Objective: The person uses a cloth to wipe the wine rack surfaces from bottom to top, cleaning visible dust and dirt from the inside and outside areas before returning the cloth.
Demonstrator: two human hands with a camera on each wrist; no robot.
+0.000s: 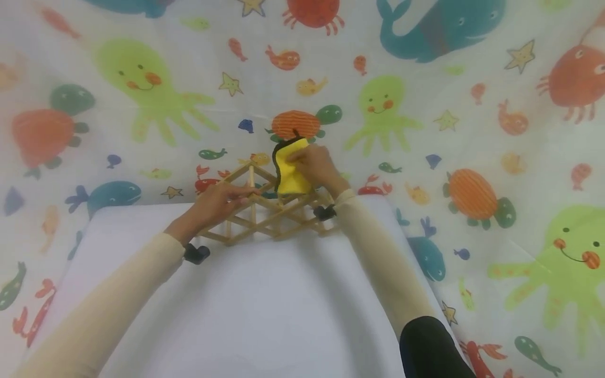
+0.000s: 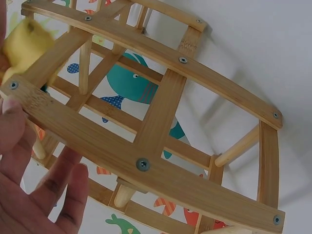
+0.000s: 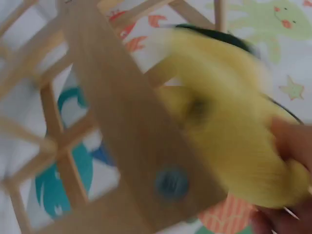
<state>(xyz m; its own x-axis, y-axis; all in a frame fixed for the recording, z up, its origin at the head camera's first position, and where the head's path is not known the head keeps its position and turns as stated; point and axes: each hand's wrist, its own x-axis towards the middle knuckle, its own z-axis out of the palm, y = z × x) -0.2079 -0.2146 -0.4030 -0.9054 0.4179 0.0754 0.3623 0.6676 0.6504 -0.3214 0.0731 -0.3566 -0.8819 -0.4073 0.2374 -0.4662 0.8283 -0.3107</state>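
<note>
A wooden lattice rack (image 1: 252,181) of crossed slats and round dowels, joined by metal screws, stands at the table's far edge. My left hand (image 1: 219,202) grips its upper left part. In the left wrist view, that hand's fingers (image 2: 70,204) lie under a slat (image 2: 97,136) at its end. My right hand (image 1: 317,165) holds a yellow cloth (image 1: 289,176) with a dark edge over the rack's top. Seen from the right wrist, the cloth (image 3: 224,126) is blurred and bunched beside a wide slat (image 3: 122,112), fingers behind it.
The white table (image 1: 264,304) stretches from the rack toward me. Behind it hangs a curtain (image 1: 189,68) printed with sea animals. Dark wrist mounts (image 1: 196,254) sit on both wrists, close to the rack.
</note>
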